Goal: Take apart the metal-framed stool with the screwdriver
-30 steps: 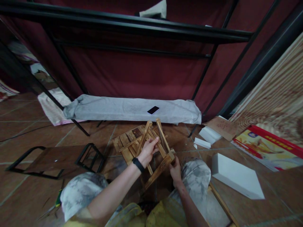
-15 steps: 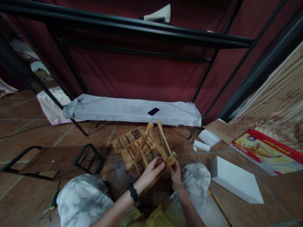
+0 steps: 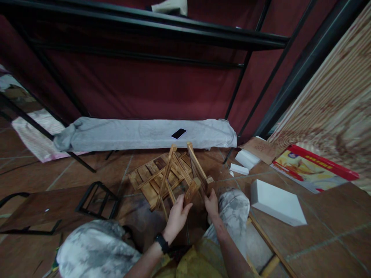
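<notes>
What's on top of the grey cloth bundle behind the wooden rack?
A dark phone lies flat on the grey cloth bundle, right of its middle. Nothing else shows on it; whatever the cloth wraps is covered.

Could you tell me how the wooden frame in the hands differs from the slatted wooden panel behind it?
The wooden frame stands tilted up off the floor, gripped at its near end by the left hand and the right hand; the slatted wooden panel lies flat on the tiles, untouched. The frame is open bars with gaps; the panel is close-set slats. Both share the same scorched brown wood.
</notes>
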The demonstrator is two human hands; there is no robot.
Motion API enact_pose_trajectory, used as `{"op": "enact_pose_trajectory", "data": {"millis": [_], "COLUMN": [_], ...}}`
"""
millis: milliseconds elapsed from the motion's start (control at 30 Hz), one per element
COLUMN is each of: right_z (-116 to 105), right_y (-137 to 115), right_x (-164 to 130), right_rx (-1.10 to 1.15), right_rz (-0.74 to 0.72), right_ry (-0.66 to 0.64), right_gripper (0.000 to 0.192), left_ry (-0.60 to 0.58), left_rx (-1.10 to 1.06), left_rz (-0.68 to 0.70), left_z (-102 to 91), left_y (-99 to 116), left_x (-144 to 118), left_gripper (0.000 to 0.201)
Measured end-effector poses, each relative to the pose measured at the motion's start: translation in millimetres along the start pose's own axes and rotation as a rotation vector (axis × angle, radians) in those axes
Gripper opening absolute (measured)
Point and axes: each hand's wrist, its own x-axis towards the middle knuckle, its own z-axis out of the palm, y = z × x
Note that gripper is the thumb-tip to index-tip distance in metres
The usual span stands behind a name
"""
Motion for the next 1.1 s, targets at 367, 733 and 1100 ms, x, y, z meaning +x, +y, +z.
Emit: {"op": "enact_pose_trajectory", "data": {"millis": [367,733,1100], "right_z": [-15.0,-16.8,-12.2], "right_y": [14.5,25.3,27.8], "right_x": [30.0,35.1,26.8], "right_rx": [0.178,0.156,0.055], "right_rz": [0.089,0.040,-0.001], "right_ry": [-0.011,-0.016,-0.047], "right_gripper": [0.042,0.039,0.032], "left_ry": [0.088,0.038,-0.109], "left_rx": [0.052,0.162,0.579], "left_rz": [0.047,0.073,0.243], "left_z": [-64.4,-40.8,-20.6], "left_y": [13.1,-37.8,-91.8], "left_x": [32.5,24.1,14.9], "left_gripper": [0.036,0.040,0.042]}}
